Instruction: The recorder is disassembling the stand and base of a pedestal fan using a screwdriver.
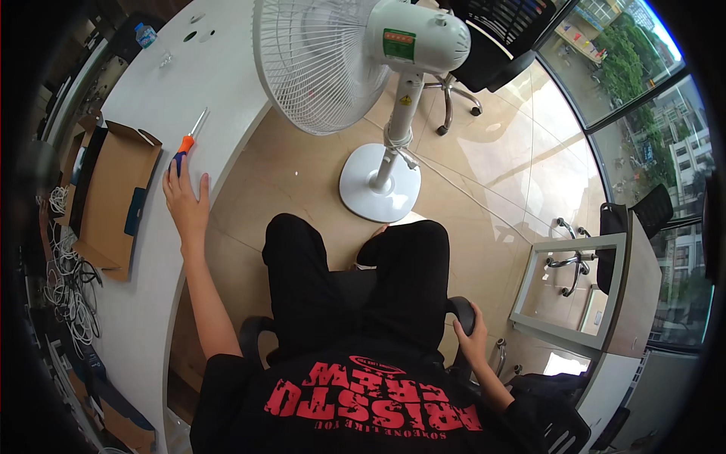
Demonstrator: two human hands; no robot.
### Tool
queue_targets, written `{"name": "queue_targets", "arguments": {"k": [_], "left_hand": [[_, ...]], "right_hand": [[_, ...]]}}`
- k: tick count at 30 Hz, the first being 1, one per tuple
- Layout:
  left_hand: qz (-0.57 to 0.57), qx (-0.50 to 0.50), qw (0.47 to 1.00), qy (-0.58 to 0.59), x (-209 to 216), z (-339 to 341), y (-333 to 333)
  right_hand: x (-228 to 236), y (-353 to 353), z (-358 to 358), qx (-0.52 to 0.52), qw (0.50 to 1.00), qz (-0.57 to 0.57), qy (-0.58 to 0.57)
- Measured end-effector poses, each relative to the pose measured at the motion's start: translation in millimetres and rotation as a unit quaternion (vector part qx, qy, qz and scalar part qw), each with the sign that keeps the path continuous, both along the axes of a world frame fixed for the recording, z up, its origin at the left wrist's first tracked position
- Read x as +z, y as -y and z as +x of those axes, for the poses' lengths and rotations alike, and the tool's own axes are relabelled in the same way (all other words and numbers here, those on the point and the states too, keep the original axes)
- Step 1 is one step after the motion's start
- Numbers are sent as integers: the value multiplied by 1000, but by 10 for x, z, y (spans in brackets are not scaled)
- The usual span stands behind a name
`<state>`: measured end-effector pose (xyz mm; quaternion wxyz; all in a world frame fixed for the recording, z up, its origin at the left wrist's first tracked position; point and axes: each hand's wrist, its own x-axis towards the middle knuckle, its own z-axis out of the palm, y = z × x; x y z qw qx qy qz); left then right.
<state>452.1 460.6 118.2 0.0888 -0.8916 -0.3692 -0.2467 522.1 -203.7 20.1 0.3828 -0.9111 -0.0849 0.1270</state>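
Note:
On the white table to my left lies a screwdriver (187, 142) with an orange and dark blue handle, its metal shaft pointing away from me. My left hand (186, 200) rests palm down at the table's edge, fingers stretched out and thumb apart. Its fingertips reach the blue end of the handle, without closing around it. At my right side, my right hand (473, 337) is curled over the black armrest (460, 312) of the chair I sit on. Part of its grip is hidden by the armrest.
A white standing fan (382, 178) is on the tiled floor ahead, its cord tied round the pole. An open cardboard box (113, 197), a water bottle (146, 35) and tangled white cables (76, 303) lie on the left. Office chairs and a glass-topped frame (522, 303) stand at right.

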Motion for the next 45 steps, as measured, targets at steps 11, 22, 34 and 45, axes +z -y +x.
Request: {"name": "queue_targets", "arguments": {"k": [11, 22, 34, 45], "left_hand": [[-15, 88, 995, -55, -158, 14, -1063], [-683, -227, 623, 307, -498, -71, 2231], [-638, -361, 680, 20, -913, 429, 2840], [-608, -374, 677, 178, -877, 2497, 1747]], "right_hand": [[-114, 316, -462, -126, 991, 44, 25], [424, -467, 204, 55, 985, 132, 102], [-149, -2041, 512, -16, 808, 465, -363], [-595, -2242, 1737, -191, 828, 406, -335]]}}
